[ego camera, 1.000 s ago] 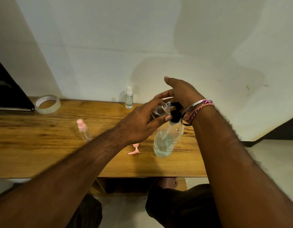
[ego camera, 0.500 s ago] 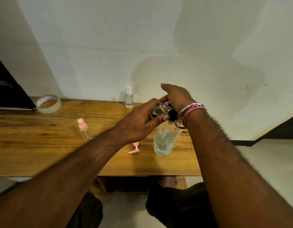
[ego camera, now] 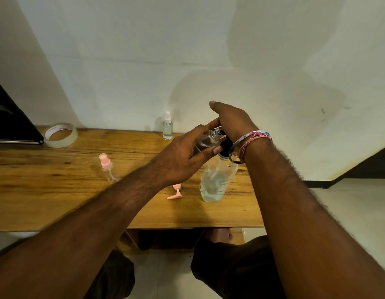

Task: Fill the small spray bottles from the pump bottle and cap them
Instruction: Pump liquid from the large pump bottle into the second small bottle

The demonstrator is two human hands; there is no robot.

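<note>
A clear pump bottle with a black pump head stands near the desk's front right, partly full of clear liquid. My left hand grips a small uncapped clear spray bottle, tilted with its open neck at the pump's spout. My right hand rests over the pump head from above, fingers fairly straight. A loose pink spray cap with its tube lies on the desk beside the pump bottle. A pink-capped small bottle stands to the left. A white-capped small bottle stands by the wall.
The wooden desk runs along a white wall. A roll of clear tape sits at the back left, beside a dark flat object at the left edge. My knees and the floor show below the desk's front edge.
My right hand pressed down on the pump head half a second ago and has risen again. My left hand keeps the small bottle at the spout.
</note>
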